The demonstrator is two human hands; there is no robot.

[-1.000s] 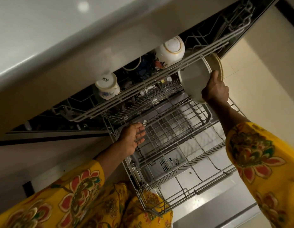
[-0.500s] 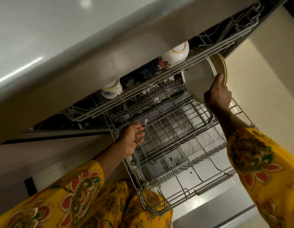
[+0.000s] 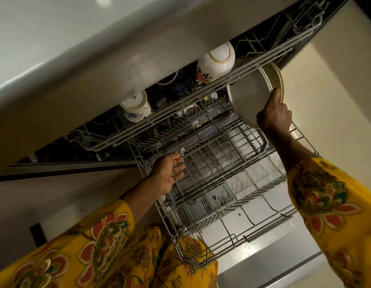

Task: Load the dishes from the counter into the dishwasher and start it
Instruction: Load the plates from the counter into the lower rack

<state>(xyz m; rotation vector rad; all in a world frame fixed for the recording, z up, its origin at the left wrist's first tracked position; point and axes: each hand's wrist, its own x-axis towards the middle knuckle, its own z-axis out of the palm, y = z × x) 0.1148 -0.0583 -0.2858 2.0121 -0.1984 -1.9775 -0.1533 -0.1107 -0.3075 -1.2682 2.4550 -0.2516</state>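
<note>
Dishwasher (image 3: 201,142) stands open beneath a pale counter (image 3: 55,38), seen from above by the person loading it. Its lower rack (image 3: 232,204) is pulled fully out over the lowered door (image 3: 263,262), and the upper rack (image 3: 201,100) is partly out under the counter's front edge.

The right hand (image 3: 273,117) holds two plates (image 3: 251,94) on edge at the far right corner of the lower rack, just under the upper rack's front rail; its grip is clamped on their rims, thumb up along the edge. The nearer plate is plain and pale, the one behind it has a patterned golden rim.

The left hand (image 3: 170,171) is at the left side of the lower rack, palm turned up, fingers straight and apart, holding nothing. Whether it touches the wire cannot be told.

In the upper rack, a white bowl (image 3: 217,59) with a gold ring and a flower print sits upside down near the middle, and a white cup (image 3: 135,107) with blue flowers sits upside down to its left.

Both arms wear yellow floral sleeves (image 3: 325,204). Pale floor tiles (image 3: 336,90) show at the right.
</note>
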